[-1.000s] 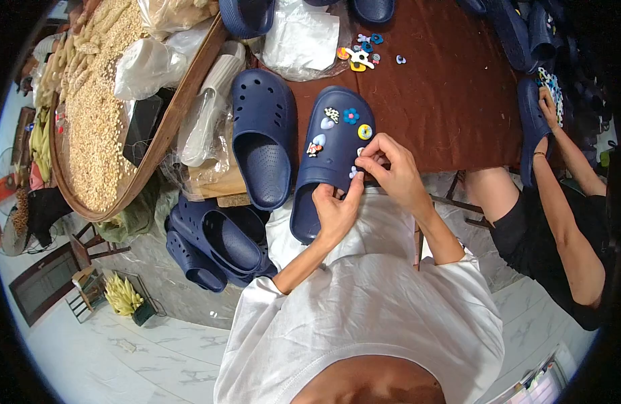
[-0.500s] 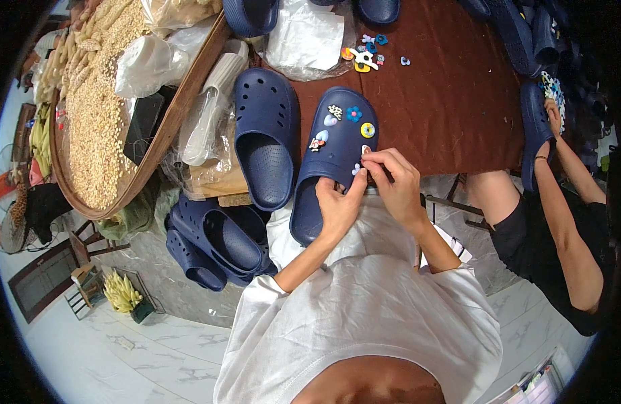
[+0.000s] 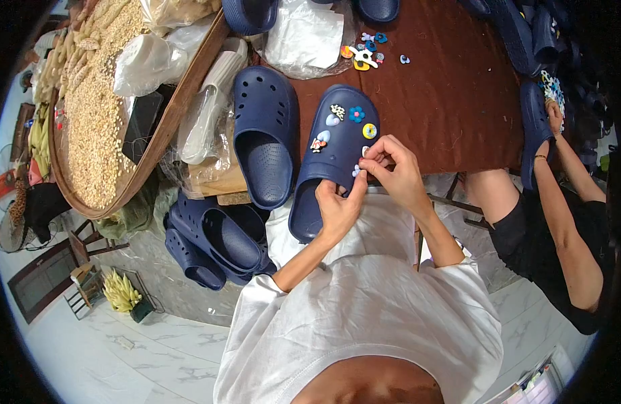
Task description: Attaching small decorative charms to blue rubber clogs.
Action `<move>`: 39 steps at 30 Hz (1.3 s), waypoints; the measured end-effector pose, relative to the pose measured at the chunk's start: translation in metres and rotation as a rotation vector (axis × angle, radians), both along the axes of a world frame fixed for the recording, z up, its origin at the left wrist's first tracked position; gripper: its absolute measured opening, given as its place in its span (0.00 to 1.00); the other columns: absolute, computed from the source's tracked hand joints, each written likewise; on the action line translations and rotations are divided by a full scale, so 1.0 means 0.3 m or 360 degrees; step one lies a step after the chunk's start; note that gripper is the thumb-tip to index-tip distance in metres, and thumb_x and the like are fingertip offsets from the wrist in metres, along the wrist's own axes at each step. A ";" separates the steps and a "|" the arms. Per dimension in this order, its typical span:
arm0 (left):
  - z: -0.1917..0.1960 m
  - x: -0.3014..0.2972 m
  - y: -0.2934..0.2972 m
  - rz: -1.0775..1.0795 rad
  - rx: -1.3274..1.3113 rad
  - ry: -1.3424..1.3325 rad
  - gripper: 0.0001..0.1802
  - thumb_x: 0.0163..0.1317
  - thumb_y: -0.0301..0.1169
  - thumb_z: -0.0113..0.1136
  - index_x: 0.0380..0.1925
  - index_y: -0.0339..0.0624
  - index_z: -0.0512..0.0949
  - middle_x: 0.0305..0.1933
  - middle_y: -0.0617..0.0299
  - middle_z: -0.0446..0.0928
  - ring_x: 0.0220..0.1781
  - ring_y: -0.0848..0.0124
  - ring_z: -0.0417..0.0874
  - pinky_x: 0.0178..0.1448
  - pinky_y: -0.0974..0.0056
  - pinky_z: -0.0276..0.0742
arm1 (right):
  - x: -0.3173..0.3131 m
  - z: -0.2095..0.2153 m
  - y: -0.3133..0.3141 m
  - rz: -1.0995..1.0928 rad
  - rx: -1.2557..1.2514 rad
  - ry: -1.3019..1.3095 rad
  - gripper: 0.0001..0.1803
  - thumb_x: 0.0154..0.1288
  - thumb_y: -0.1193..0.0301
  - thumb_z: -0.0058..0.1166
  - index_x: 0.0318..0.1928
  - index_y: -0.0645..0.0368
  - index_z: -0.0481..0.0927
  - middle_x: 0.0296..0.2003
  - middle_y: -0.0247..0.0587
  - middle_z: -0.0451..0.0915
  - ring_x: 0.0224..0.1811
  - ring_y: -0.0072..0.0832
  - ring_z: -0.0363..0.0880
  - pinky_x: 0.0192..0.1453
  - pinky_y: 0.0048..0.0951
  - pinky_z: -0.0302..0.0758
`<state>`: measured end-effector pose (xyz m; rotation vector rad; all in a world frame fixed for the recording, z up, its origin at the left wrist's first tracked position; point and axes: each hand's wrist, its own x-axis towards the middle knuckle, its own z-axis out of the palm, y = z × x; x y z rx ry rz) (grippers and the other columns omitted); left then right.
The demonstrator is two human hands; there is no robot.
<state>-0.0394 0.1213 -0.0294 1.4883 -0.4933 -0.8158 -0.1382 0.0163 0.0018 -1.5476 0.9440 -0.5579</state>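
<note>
Your left hand (image 3: 339,205) gripped the navy clog (image 3: 334,158); right hand (image 3: 391,168) fingers pinched a small charm (image 3: 357,170) on it; left of the clog, round tray (image 3: 159,145) held grain (image 3: 98,114).

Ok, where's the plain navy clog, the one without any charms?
In the head view, the plain navy foam clog lies left of centre on the brown table's near edge, just left of the charm-decorated navy clog.

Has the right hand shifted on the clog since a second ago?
Yes, slightly. The right hand has slid toward the heel of the decorated navy clog, away from the yellow round charm, nearer the left hand.
</note>
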 end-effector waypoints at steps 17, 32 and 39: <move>0.108 0.040 -0.024 -0.0158 0.0145 0.0500 0.13 0.65 0.23 0.65 0.48 0.27 0.80 0.45 0.61 0.83 0.43 0.79 0.82 0.46 0.73 0.78 | -0.009 -0.061 0.075 -0.0158 -0.0727 -0.0102 0.09 0.65 0.82 0.60 0.45 0.62 0.85 0.41 0.42 0.81 0.40 0.28 0.84 0.40 0.25 0.80; 0.168 0.056 -0.031 -0.0058 -0.0246 0.0904 0.18 0.75 0.31 0.53 0.59 0.29 0.72 0.53 0.55 0.81 0.50 0.71 0.83 0.53 0.66 0.80 | -0.109 -0.128 0.268 -0.0058 -0.0216 -0.0104 0.37 0.58 0.74 0.70 0.65 0.67 0.64 0.55 0.48 0.70 0.52 0.34 0.79 0.50 0.33 0.81; 0.202 0.050 -0.114 -0.0029 -0.0464 0.0927 0.18 0.75 0.32 0.54 0.59 0.32 0.73 0.51 0.59 0.81 0.45 0.75 0.82 0.49 0.69 0.79 | -0.095 -0.146 0.314 0.0123 -0.0008 0.0118 0.42 0.58 0.65 0.71 0.65 0.67 0.60 0.50 0.55 0.78 0.47 0.44 0.84 0.48 0.39 0.81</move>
